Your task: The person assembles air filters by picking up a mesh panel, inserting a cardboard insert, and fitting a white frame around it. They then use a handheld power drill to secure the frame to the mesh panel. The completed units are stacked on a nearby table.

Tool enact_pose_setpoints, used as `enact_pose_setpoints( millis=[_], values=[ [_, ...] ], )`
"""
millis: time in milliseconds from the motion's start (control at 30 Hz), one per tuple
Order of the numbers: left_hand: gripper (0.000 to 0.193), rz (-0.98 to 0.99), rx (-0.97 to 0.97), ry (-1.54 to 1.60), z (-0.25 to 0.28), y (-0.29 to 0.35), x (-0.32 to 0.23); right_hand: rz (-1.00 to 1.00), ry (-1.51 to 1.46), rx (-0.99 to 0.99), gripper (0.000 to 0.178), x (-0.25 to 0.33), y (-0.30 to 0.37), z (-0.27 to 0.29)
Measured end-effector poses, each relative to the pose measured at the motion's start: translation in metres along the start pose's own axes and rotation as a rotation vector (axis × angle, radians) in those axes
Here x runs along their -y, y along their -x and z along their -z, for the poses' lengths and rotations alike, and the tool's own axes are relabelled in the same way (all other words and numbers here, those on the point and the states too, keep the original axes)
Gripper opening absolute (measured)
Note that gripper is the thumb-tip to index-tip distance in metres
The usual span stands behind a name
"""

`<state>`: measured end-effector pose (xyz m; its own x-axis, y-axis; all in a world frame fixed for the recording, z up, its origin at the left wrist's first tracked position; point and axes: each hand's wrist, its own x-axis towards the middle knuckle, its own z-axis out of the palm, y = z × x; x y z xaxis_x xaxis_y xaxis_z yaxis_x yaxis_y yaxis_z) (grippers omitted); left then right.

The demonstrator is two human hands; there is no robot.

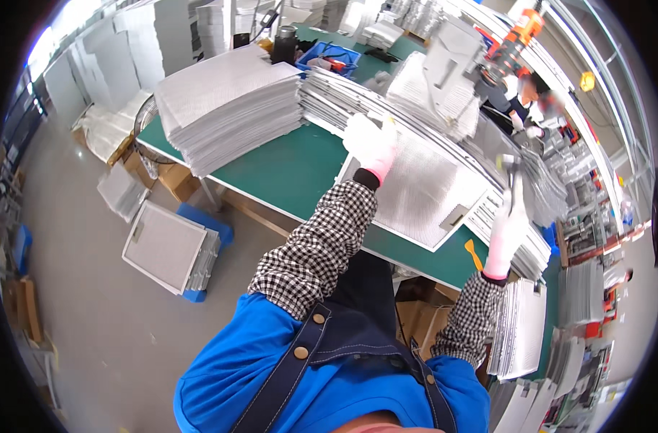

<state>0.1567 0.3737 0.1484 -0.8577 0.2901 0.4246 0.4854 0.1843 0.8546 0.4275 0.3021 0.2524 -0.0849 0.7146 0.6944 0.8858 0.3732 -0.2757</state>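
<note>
A framed silver mesh panel (423, 189) lies on the green table in front of me, a small dark tab near its right corner. My left hand (372, 143), in a white glove with a pink cuff, grips the panel's far left edge. Its fingertips are partly lost in the bright glare. To the right of the panel, my right hand (508, 229), gloved the same way, is closed around the handle of a hammer (510, 164). The hammer's head points up and away from me, above stacked frames. A yellow scraper (474, 255) lies near the table's front edge, left of my right wrist.
A tall stack of mesh sheets (228, 108) stands at the left on the green table (271, 169). Frame strips (343, 97) lie beyond the panel. An orange power driver (516, 40) hangs at the upper right. More panels (166, 249) sit on a blue base on the floor.
</note>
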Motion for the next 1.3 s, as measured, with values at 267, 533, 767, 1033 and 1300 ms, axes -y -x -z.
enact_pose_setpoints(
  millis=[267, 533, 767, 1033, 1300],
  values=[
    [0.055, -0.056, 0.063, 0.238, 0.013, 0.016, 0.005, -0.165, 0.320, 0.570, 0.059, -0.265, 0.135, -0.131],
    [0.055, 0.021, 0.036, 0.405, 0.051, 0.019, 0.014, 0.183, -0.872, -0.096, 0.056, 0.038, -0.173, -0.027],
    [0.056, 0.026, 0.080, 0.478, 0.048, 0.027, 0.009, 0.093, -1.091, 0.167, 0.052, 0.074, -0.271, -0.050],
    [0.041, -0.044, 0.070, 0.419, 0.049, 0.026, 0.008, 0.289, -1.621, 0.115, 0.026, 0.175, -0.193, -0.018],
    [0.037, -0.072, 0.040, 0.423, 0.047, 0.031, 0.011, 0.131, -1.650, -0.012, 0.028, 0.215, -0.176, -0.029]
  ],
)
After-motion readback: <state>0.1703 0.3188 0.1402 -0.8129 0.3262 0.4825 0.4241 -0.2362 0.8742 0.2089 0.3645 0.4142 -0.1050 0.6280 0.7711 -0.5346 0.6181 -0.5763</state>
